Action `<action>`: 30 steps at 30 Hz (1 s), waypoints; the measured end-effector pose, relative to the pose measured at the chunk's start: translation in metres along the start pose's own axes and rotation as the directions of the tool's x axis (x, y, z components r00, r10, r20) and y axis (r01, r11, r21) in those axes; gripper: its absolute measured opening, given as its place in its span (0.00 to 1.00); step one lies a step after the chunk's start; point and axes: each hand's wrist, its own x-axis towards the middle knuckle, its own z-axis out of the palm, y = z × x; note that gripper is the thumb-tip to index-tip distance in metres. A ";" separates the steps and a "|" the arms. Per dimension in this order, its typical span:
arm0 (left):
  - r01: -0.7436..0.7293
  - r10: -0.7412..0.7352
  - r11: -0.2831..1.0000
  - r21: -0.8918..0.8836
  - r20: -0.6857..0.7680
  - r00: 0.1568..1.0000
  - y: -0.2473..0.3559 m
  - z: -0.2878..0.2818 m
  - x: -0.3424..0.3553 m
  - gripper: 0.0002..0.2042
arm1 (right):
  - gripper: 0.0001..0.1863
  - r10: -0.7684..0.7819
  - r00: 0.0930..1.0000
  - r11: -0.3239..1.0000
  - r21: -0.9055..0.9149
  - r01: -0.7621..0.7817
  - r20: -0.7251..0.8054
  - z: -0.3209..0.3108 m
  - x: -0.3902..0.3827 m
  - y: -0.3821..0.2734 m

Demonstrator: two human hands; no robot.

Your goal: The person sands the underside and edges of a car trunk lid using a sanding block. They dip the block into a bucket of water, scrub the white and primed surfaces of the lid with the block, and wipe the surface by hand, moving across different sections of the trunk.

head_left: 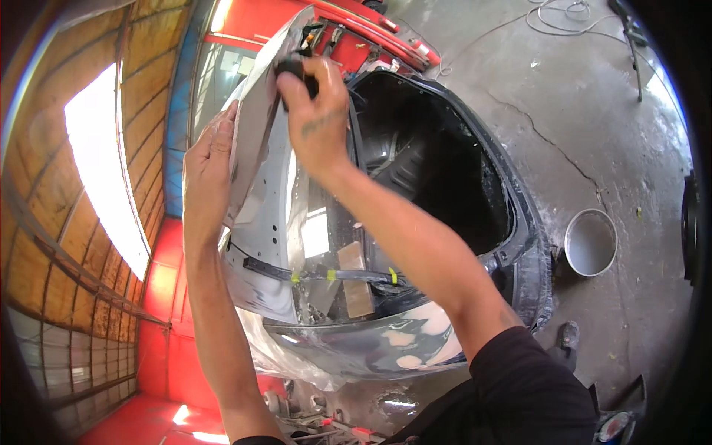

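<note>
A raised pale grey car panel (256, 144) stands steeply tilted in front of me. My left hand (208, 174) is at its left edge, thumb and fingers pressed against it; some fingertips are hidden. My right hand (322, 122) is closed round a small black block (291, 70), held against the upper part of the panel. The block's underside is out of sight. Below lies the car body, with a dark rear opening (437, 163) to the right of the panel. A black strip with yellow-green tape pieces (268, 269) crosses the body.
Flat tan blocks (357, 289) lie on the car. Its near bumper (371, 345) has pale patches, with clear plastic sheeting at its left. A grey bucket (591, 243) stands on the concrete floor at right. A looped hose (564, 18) lies at far right; a red wall rises at left.
</note>
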 end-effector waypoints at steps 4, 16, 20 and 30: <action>0.007 -0.008 0.999 0.054 0.018 1.000 -0.002 -0.004 0.000 0.25 | 0.14 -0.183 0.983 0.978 -0.104 0.180 -0.023 0.000 -0.023 -0.004; 0.055 -0.053 0.996 0.072 -0.021 0.998 -0.002 -0.004 -0.003 0.24 | 0.14 -0.166 0.985 0.986 -0.023 0.167 0.045 -0.006 -0.014 -0.002; 0.027 -0.026 0.994 0.101 -0.017 1.000 -0.001 -0.004 0.000 0.24 | 0.15 0.010 1.000 0.999 -0.052 -0.009 0.023 -0.001 0.016 0.006; 0.024 -0.023 0.992 0.125 -0.015 1.000 0.002 -0.003 0.001 0.24 | 0.14 0.013 1.000 0.999 -0.041 -0.012 0.015 -0.002 0.001 0.005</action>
